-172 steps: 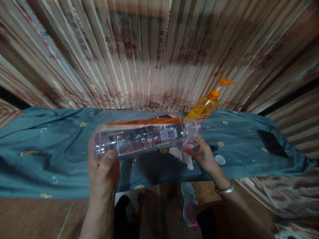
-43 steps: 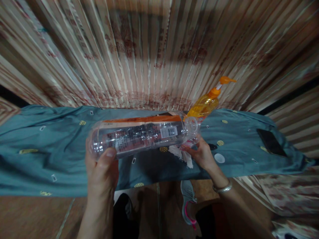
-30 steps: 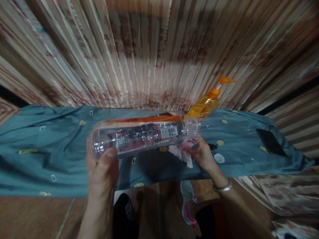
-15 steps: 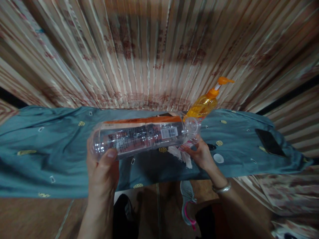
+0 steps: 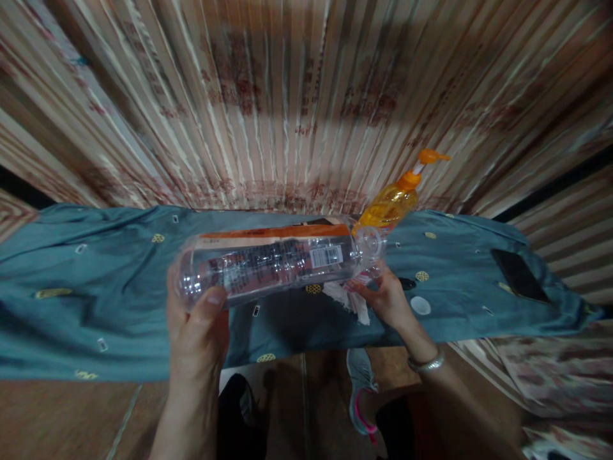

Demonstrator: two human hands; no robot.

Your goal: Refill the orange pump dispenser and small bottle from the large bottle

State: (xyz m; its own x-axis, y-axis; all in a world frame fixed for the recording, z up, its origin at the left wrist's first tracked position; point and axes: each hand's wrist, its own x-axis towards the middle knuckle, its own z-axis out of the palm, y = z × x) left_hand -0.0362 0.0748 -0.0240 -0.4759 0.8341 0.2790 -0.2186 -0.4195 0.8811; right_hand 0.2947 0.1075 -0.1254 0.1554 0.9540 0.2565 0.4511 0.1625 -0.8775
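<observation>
A large clear plastic bottle (image 5: pixel 282 262) with an orange-and-dark label and a barcode lies sideways in the air above the cloth, its neck toward the right. My left hand (image 5: pixel 198 326) is closed round its base, thumb on the near side. Just below the neck, my right hand (image 5: pixel 385 294) is closed on a crumpled white tissue (image 5: pixel 352 302); its fingertips are partly hidden behind the bottle. Behind the neck stands a pump bottle (image 5: pixel 390 201) of yellow liquid with an orange pump head, its lower part covered by the clear bottle.
A teal patterned cloth (image 5: pixel 115 287) covers the narrow table. At right lie a dark phone (image 5: pixel 520 275), a white round lid (image 5: pixel 421 305) and a small black object (image 5: pixel 407 283). A pleated curtain (image 5: pixel 287 115) hangs behind. My feet show below the front edge.
</observation>
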